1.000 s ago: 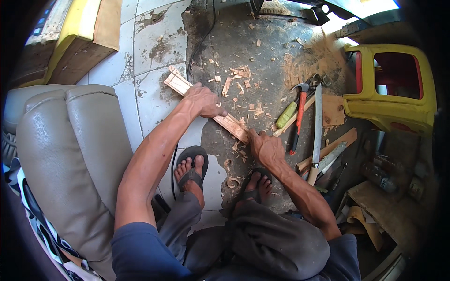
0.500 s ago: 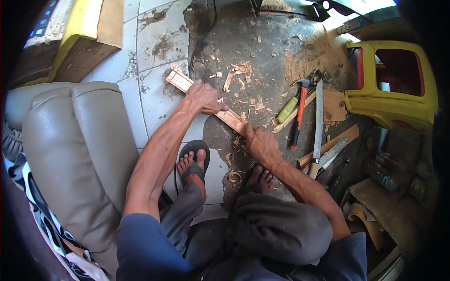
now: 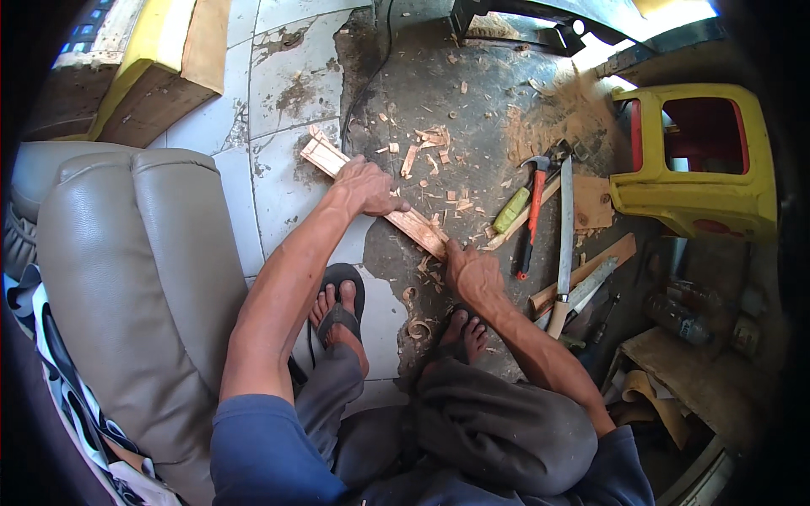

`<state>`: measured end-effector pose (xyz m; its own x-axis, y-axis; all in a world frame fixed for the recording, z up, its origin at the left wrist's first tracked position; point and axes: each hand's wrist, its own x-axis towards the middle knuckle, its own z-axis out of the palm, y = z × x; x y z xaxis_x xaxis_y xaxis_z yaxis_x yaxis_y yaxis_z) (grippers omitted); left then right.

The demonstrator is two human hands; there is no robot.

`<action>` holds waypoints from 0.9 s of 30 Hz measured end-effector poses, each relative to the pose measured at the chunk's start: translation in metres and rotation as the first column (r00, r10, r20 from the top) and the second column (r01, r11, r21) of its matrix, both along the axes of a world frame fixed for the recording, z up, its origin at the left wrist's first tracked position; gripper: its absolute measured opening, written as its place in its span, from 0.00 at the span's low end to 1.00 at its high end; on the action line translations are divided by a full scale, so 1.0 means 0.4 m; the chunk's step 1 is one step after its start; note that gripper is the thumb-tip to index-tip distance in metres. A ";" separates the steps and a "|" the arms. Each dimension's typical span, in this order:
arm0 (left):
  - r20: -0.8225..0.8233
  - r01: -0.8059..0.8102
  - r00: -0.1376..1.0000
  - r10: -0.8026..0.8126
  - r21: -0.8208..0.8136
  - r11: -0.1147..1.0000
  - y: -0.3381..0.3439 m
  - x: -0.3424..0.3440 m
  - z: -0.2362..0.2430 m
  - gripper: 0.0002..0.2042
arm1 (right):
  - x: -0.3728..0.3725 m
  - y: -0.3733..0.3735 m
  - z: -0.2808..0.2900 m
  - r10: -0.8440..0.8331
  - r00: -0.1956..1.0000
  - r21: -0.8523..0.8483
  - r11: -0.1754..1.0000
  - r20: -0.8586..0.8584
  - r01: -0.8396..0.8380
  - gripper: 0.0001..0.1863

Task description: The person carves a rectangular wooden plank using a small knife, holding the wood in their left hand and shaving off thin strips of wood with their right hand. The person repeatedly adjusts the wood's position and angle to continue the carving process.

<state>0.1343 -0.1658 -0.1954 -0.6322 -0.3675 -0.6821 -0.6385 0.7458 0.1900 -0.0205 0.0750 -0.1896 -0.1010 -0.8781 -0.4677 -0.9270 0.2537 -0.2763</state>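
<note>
A narrow, pale strip of wood [image 3: 416, 229] lies slantwise between my hands, its far left end rough and splintered. My left hand [image 3: 364, 187] is closed over it near the middle, thumb along the top. Lower and to the right, my right hand [image 3: 474, 271] grips its near end. Whether the right fingers also hold a small tool cannot be made out. Right of the strip lie a yellow-green-handled tool [image 3: 511, 211], a hammer [image 3: 535, 221] with an orange and black handle, and a long blade [image 3: 565, 223] with a wooden handle.
Wood shavings [image 3: 433, 139] are scattered over the worn floor. A padded grey seat [image 3: 126, 278] stands at left, a yellow toy-like cab [image 3: 693, 160] at right. Wood offcuts [image 3: 603, 261] lie beside the blade. My sandalled feet [image 3: 337, 312] are near the strip.
The whole view has shifted slightly. Both hands keep their places on the wood strip, and the strip lies much as before.
</note>
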 end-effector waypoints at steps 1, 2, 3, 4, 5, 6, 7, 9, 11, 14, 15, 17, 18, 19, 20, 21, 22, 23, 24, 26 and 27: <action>-0.025 -0.007 1.000 0.007 0.005 1.000 0.000 0.002 -0.003 0.31 | 0.004 0.001 -0.004 -0.031 1.000 -0.014 0.999 0.001 0.031 0.10; -0.028 -0.014 0.999 0.015 0.017 1.000 0.004 0.000 0.000 0.31 | 0.009 0.005 -0.013 -0.026 1.000 -0.017 1.000 -0.014 0.026 0.11; -0.030 -0.021 0.999 0.022 0.029 0.999 0.004 -0.002 0.003 0.31 | 0.014 0.009 -0.022 -0.022 0.999 -0.020 1.000 -0.029 0.021 0.11; -0.032 -0.027 0.999 0.028 0.042 0.999 0.005 -0.006 0.005 0.31 | 0.016 0.014 -0.032 -0.019 0.999 -0.023 1.000 -0.044 0.018 0.11; -0.035 -0.030 0.999 0.031 0.040 0.999 0.002 0.002 0.006 0.31 | 0.024 0.007 -0.029 0.003 1.000 0.005 1.000 -0.022 -0.003 0.12; -0.038 -0.036 0.999 0.037 0.040 0.999 0.004 0.002 0.007 0.31 | 0.017 -0.002 -0.014 0.028 1.000 0.034 0.999 0.000 -0.028 0.12; -0.041 -0.041 0.998 0.043 0.039 0.998 0.009 0.003 0.008 0.31 | 0.010 -0.009 -0.006 0.051 0.998 0.062 0.997 0.022 -0.052 0.12; -0.031 -0.028 0.999 0.029 0.017 0.999 0.003 -0.001 0.000 0.31 | -0.022 -0.041 -0.011 0.061 0.991 0.115 0.990 0.122 -0.075 0.11; -0.037 -0.014 0.999 0.014 0.003 1.000 0.002 -0.006 -0.007 0.31 | -0.051 -0.044 -0.021 0.055 0.978 0.129 0.988 0.203 -0.083 0.11; -0.081 0.006 0.997 -0.008 -0.027 1.000 -0.003 0.017 -0.019 0.31 | -0.065 -0.054 -0.042 0.016 0.972 0.090 0.995 0.233 -0.038 0.11; -0.107 0.016 0.994 -0.020 -0.038 0.999 0.001 0.027 -0.025 0.31 | -0.046 -0.048 -0.029 -0.016 0.980 0.085 0.996 0.197 -0.001 0.11; -0.110 0.024 0.994 -0.025 -0.009 1.000 0.005 0.001 -0.010 0.30 | -0.057 -0.034 -0.041 -0.113 0.971 0.132 0.987 0.211 0.087 0.14; -0.127 0.030 0.991 -0.031 -0.014 0.999 0.001 0.003 -0.004 0.30 | -0.060 -0.027 -0.034 -0.149 0.961 0.114 0.985 0.231 0.126 0.14; -0.144 0.035 0.989 -0.038 -0.019 0.999 -0.002 0.008 0.000 0.30 | -0.067 -0.016 -0.025 -0.184 0.950 0.097 0.982 0.252 0.165 0.15; -0.162 0.039 0.986 -0.042 -0.017 0.999 0.004 0.014 0.000 0.30 | -0.067 0.000 -0.003 -0.219 0.937 0.088 0.975 0.271 0.203 0.16; -0.157 0.024 0.987 -0.025 -0.013 1.000 0.002 0.021 0.000 0.30 | -0.057 0.003 0.026 -0.251 0.938 0.124 0.966 0.240 0.226 0.16; -0.152 0.019 0.988 -0.021 -0.014 1.000 0.006 0.030 -0.001 0.30 | -0.041 0.004 0.058 -0.280 0.937 0.160 0.955 0.207 0.250 0.16; -0.153 0.017 0.988 -0.019 -0.018 1.000 0.009 0.030 -0.001 0.30 | -0.035 0.004 0.081 -0.309 0.936 0.190 0.942 0.168 0.277 0.16; -0.153 0.014 0.988 -0.017 -0.022 1.000 0.011 0.029 -0.002 0.30 | -0.028 0.001 0.087 -0.312 0.939 0.204 0.938 0.145 0.280 0.16; -0.147 0.003 0.989 -0.005 -0.013 1.000 0.010 0.022 0.000 0.30 | -0.017 -0.002 0.093 -0.321 0.942 0.233 0.928 0.100 0.291 0.16; -0.144 0.000 0.990 -0.001 -0.007 1.000 0.011 0.017 0.002 0.30 | -0.020 0.005 0.079 -0.305 0.947 0.204 0.938 0.101 0.280 0.15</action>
<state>0.1412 -0.1613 -0.1947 -0.7236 -0.3717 -0.5816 -0.6046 0.7478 0.2743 -0.0283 0.0768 -0.1581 -0.2682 -0.7157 -0.6448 -0.7636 0.5660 -0.3107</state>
